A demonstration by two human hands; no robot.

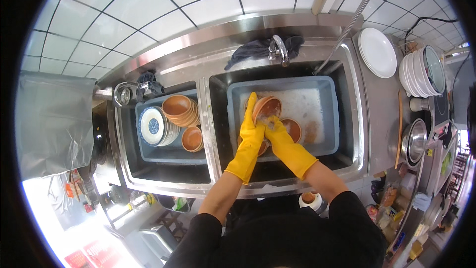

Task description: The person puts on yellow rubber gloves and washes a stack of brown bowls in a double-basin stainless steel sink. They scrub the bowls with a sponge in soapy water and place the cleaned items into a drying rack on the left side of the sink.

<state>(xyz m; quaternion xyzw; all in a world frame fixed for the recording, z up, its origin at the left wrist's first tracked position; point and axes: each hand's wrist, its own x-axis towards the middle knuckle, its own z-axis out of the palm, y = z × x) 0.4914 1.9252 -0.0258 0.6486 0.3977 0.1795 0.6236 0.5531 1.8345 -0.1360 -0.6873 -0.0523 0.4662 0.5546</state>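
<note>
My left hand (254, 119), in a yellow rubber glove, grips an orange-brown bowl (268, 107) that is tilted on its side above a grey plastic tub (336, 119). My right hand (276, 128), gloved alike, reaches to the bowl's lower rim. Foam or a scrubber covers its fingertips, so I cannot tell if it holds anything. White suds and water (305, 100) fill the tub. Another brown bowl (292, 129) lies just right of my right hand, and part of one more (263, 148) shows beneath my wrists.
In the left basin, a second grey tub (167, 158) holds stacked brown bowls (177, 106) and blue-patterned white plates (153, 126). A faucet (279, 50) and a flexible metal hose (349, 22) overhang the right basin. White plates (377, 52), stacked bowls (418, 72) and metal bowls (414, 143) stand at right.
</note>
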